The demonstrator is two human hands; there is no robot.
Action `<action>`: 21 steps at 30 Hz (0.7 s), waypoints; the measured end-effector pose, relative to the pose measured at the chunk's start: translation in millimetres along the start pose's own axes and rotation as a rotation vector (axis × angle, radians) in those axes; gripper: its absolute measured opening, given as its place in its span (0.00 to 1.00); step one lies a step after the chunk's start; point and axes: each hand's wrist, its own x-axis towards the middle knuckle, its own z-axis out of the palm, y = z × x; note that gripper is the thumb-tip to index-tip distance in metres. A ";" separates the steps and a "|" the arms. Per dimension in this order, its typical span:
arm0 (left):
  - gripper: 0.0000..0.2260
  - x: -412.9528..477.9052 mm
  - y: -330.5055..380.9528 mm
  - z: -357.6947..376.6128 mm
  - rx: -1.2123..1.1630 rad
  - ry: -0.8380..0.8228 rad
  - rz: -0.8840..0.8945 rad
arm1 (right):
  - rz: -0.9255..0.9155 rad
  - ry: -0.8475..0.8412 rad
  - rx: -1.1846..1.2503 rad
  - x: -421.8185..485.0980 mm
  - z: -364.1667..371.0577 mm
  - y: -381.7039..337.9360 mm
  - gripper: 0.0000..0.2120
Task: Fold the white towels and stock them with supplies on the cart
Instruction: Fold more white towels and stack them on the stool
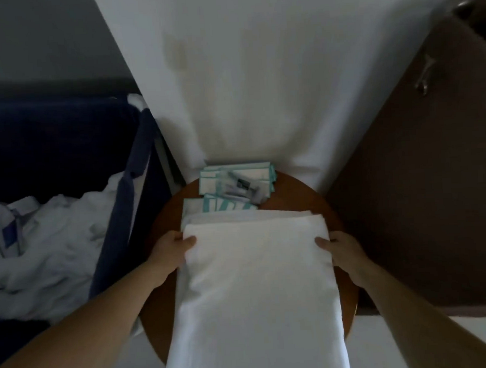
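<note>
2 bare hands hold a folded white towel (255,281) by its opposite long edges, seen from above through a head-worn camera in dim light. The left hand (175,248) grips the towel's left edge near the far corner, its thumb pressed on top and its other fingers tucked out of sight below the cloth. The right hand (341,249) grips the right edge the same way, thumb on top, remaining fingers hidden beneath. The towel lies lengthwise across a round brown wooden table (307,197), and its near end hangs over the table's front rim toward the camera. A further white folded layer (246,215) shows just past the towel's far edge; whether it is a separate towel cannot be told. Beyond that, at the table's far side against a white wall (258,70), sits a loose pile of flat white packets with teal borders (236,181). Left of the table stands a dark blue fabric bin (65,137) holding crumpled white linen (56,244). Right of the table is a dark brown door (419,188) with a metal handle (425,78).
</note>
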 end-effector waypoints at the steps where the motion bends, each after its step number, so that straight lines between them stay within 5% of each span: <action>1: 0.07 9.5 -8.5 8.0 -0.030 -0.018 -0.048 | 0.057 -0.006 -0.009 12.8 5.3 11.8 0.14; 9: 0.12 -1.4 -18.6 20.9 -0.179 -0.055 -0.084 | 0.113 0.066 0.060 28.4 17.4 44.3 0.13; 21: 0.12 -83.6 -21.9 2.6 -0.276 -0.147 0.165 | 0.062 0.039 0.399 -68.6 14.5 42.8 0.15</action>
